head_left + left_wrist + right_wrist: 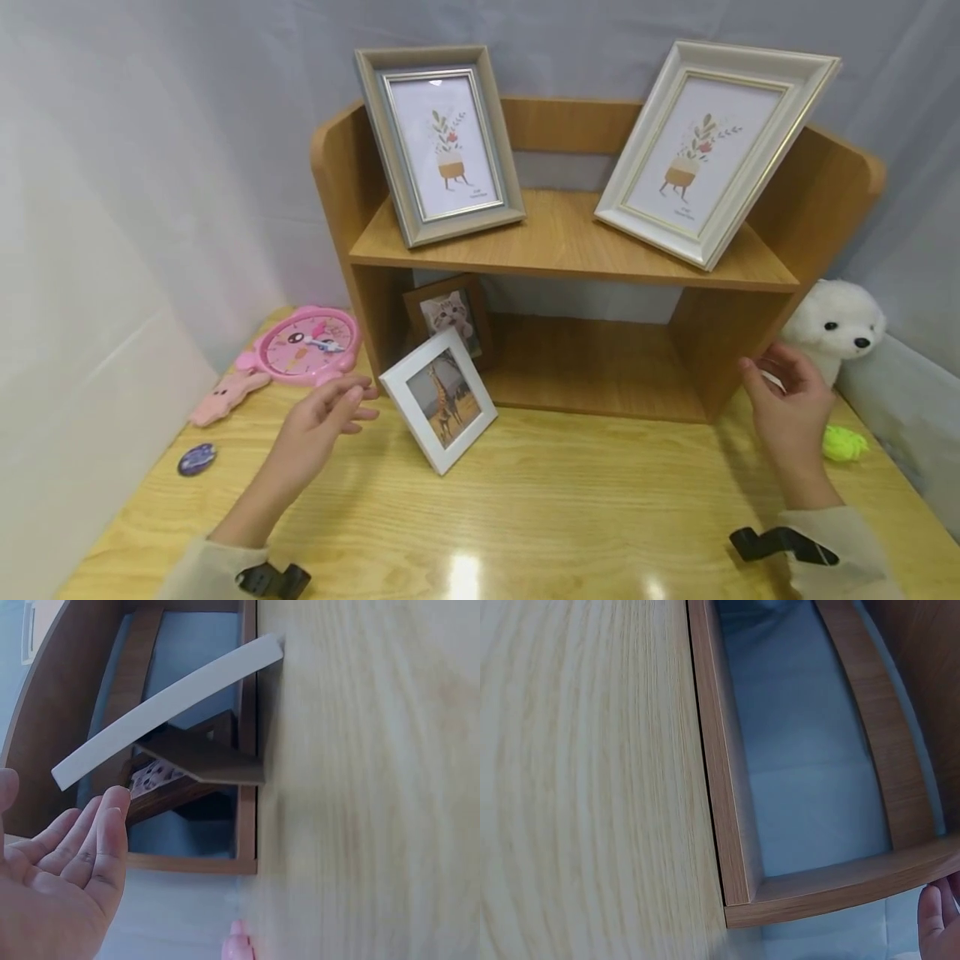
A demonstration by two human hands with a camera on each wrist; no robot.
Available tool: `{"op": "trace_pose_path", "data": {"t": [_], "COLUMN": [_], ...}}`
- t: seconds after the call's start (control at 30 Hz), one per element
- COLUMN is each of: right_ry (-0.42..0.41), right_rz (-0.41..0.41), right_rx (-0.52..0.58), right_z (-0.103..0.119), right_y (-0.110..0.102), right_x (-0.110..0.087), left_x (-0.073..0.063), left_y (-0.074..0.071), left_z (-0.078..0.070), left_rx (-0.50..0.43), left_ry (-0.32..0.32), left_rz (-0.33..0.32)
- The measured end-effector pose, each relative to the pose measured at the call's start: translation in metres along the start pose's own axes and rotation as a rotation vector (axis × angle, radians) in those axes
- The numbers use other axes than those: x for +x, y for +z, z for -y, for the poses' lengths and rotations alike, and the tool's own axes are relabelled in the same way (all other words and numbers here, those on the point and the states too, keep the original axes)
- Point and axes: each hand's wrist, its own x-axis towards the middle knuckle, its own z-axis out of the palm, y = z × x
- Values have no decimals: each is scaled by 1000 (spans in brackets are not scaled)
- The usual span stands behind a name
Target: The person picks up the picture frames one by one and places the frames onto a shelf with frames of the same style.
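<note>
A pink clock (310, 348), pink rabbit (231, 396) and dark oval (197, 459) lie at left; a white plush (838, 318) and yellow-green tuft (844, 443), at right.

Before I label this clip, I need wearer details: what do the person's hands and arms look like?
The left hand and right hand are bare, without gloves. The left sleeve and right sleeve are pale beige, each with a black band across it carrying a small blocky piece.

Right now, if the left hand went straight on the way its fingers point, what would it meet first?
Most likely the white giraffe frame, whose left corner lies ahead of the left hand; depth is unclear, so the hand might pass behind toward the brown cat frame.
</note>
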Motion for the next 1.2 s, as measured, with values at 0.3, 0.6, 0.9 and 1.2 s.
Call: {"op": "trace_pose_path", "data": {"t": [0.3, 0.6, 0.9, 1.2], "right_ry": [-35, -25, -59, -62], "right_rz": [-14, 13, 29, 33], "right_rx": [24, -67, -61, -72], "right_z": [-3, -3, -6, -6], "right_y": [1, 1, 0, -1], "right_x": [2, 2, 4, 5], "left_x": [-4, -5, -1, 2], "left_y": [17, 33, 52, 63], "left_z": [2, 7, 8, 5], "left_rx": [-119, -161, -150, -167], "left_ry": [-82, -180, -250, -300], "left_rz": [38, 43, -15, -49]}}
